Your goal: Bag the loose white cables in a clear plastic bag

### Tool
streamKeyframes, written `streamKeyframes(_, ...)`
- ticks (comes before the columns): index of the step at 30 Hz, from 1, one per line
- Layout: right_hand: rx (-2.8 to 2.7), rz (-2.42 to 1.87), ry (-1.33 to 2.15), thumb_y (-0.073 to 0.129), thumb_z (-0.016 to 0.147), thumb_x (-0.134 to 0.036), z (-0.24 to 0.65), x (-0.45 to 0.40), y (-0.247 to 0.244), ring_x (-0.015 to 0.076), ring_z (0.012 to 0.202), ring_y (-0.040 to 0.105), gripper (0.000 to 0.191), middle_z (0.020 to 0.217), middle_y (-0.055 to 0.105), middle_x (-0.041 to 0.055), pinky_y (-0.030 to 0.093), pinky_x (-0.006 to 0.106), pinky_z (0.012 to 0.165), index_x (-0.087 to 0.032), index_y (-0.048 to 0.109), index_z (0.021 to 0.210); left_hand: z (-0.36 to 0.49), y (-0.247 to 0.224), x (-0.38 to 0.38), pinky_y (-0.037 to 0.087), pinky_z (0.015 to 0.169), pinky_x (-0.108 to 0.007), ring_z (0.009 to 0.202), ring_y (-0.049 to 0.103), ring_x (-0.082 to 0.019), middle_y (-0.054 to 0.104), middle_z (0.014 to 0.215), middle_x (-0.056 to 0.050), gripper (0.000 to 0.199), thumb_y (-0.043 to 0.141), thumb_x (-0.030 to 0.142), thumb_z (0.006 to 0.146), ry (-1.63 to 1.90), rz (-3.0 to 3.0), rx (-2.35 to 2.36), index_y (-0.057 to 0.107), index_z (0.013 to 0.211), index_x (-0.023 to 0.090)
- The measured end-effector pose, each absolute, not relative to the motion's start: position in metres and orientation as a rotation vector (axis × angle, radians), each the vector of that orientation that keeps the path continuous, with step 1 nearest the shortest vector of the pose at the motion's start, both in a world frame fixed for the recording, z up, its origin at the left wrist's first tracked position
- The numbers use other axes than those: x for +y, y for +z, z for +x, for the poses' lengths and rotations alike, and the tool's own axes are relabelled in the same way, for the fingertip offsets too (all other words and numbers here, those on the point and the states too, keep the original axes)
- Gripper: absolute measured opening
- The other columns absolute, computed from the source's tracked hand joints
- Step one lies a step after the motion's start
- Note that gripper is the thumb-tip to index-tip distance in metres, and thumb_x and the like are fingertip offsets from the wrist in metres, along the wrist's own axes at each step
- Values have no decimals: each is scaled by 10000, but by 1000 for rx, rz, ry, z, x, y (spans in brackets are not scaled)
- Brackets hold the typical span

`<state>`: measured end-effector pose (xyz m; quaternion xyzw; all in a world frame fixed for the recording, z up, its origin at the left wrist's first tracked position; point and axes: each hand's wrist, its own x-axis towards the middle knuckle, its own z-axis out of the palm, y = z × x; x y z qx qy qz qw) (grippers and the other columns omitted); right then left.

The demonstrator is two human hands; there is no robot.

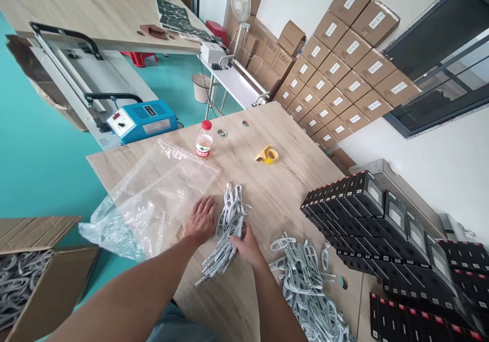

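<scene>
A bundle of grey-white coiled cables lies on the wooden table in front of me, loops at the far end and plug ends towards me. My right hand is closed around the bundle's right side, thumb on top and the other fingers partly hidden. Left of the bundle, my left hand rests palm down with its fingers stretched out, holding nothing. It lies at the edge of a clear plastic bag spread flat. A larger pile of similar cables is to the right of my right arm.
A red-capped bottle and a yellow tape dispenser stand beyond the bundle. Black boxes are stacked at the right. An open carton of cables is at the lower left. A blue machine sits past the table's left edge.
</scene>
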<state>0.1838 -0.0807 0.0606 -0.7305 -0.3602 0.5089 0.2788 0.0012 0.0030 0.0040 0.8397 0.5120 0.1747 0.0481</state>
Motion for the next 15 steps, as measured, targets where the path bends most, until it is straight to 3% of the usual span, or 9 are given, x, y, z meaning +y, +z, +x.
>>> streamKeyframes(2,-851,-1901,1389,573,749,-378,188,-90,54,196,1039,650,659,1202,652,79,537,313,915,-180,445,1364,2,4,3,213,1246,-460,1416,370,-287,445,1494,-146,454,494,193,881,515,2537,1561,645,1299,99)
streamKeyframes(5,-712,-1894,1406,503,764,-497,194,-97,50,165,741,609,610,935,631,42,543,293,675,-178,512,1284,3,5,3,207,1250,-457,1417,368,-285,439,1499,-141,458,493,186,877,504,2517,1566,642,1303,105)
streamKeyframes(9,-652,-1910,1348,497,729,-600,203,-108,53,138,614,474,614,738,485,0,496,285,606,-155,572,1146,2,7,3,214,1247,-462,1405,383,-291,450,1490,-143,457,492,186,872,501,2514,1567,647,1294,103)
streamKeyframes(12,-760,-2068,1282,495,762,-543,238,-134,79,208,745,561,610,819,558,55,515,339,696,-166,578,1234,3,7,2,216,1246,-461,1409,377,-288,453,1488,-140,459,488,189,879,497,2513,1569,644,1303,106)
streamKeyframes(15,-1197,-2691,830,539,765,-419,281,-158,118,341,1128,557,611,1142,607,168,468,450,960,-166,588,1318,4,6,1,214,1246,-458,1415,368,-286,450,1492,-133,471,492,195,884,485,2505,1569,631,1327,112)
